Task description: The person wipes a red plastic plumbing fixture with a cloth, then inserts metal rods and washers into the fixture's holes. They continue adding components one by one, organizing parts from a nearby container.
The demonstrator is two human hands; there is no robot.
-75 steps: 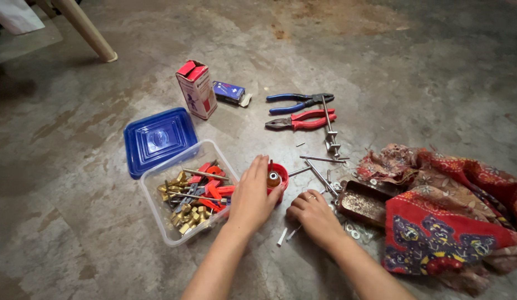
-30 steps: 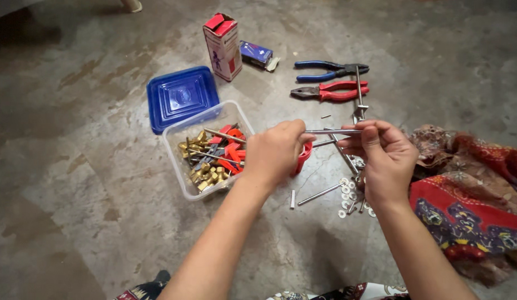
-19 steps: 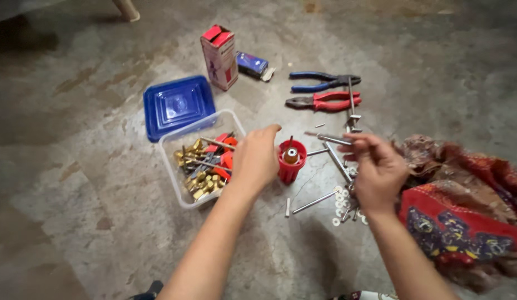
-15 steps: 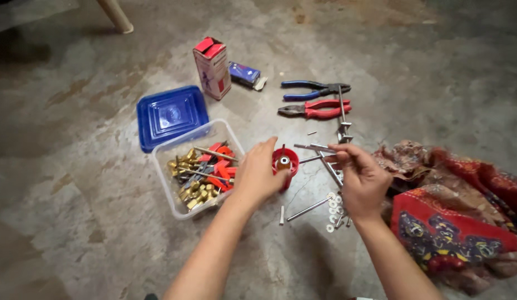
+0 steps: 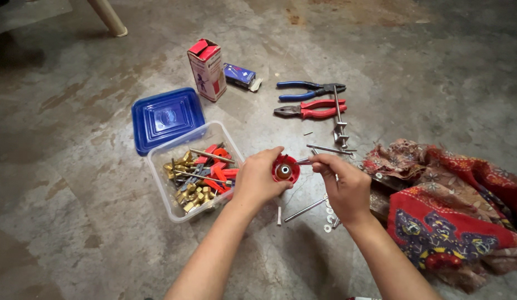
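The left hand [image 5: 258, 180] has come back to cup a round red plastic spool [image 5: 285, 169], its fingers closed around it. The right hand [image 5: 343, 186] now pinches a thin steel rod [image 5: 304, 161] at the spool's side. Left of the fingers sits a clear plastic tub [image 5: 164, 189] of brass fittings; beyond lie smooth-handled pliers [image 5: 308, 110] on rough concrete floor [image 5: 75, 222].

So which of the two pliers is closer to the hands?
The red-handled pliers. They lie on the floor just nearer the hands than the blue-handled pliers, which sit beyond them, closer to the small blue box.
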